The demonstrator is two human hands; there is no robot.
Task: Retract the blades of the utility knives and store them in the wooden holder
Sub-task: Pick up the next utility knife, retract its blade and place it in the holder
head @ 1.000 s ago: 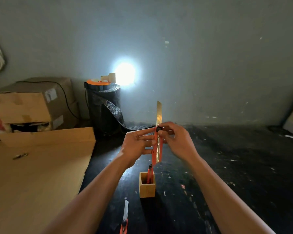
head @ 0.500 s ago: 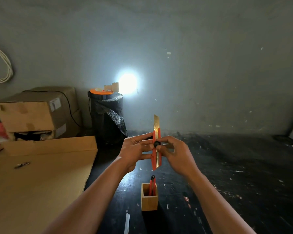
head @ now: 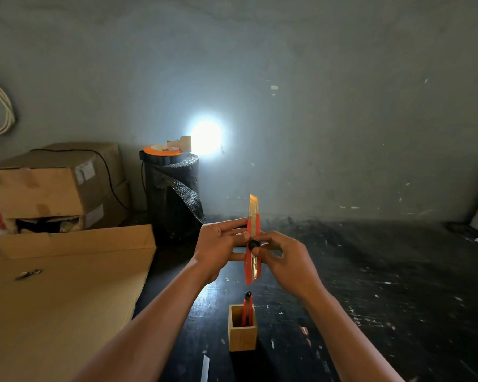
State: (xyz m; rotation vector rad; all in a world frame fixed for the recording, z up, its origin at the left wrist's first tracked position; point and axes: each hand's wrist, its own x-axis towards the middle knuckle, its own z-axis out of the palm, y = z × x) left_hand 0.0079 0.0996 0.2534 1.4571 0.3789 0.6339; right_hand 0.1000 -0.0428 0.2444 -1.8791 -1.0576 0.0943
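Both hands, left (head: 218, 245) and right (head: 283, 256), gripping an upright orange knife (head: 252, 252) above the wooden holder (head: 242, 333). Cardboard sheet (head: 58, 301) and black roll (head: 173, 194) well left; possibly a loose blade (head: 204, 368) on the bench (head: 384, 285).

An orange utility knife (head: 252, 252) stands straight up in the air, held between two hands. A short bit of its shiny blade (head: 253, 204) sticks out of the top. A round black knob (head: 254, 244) sits on its middle. Below it, a small wooden holder (head: 242, 330) stands on the dark table. It is a square open box. Another orange knife (head: 246, 308) stands inside it, leaning a little, black tip up.
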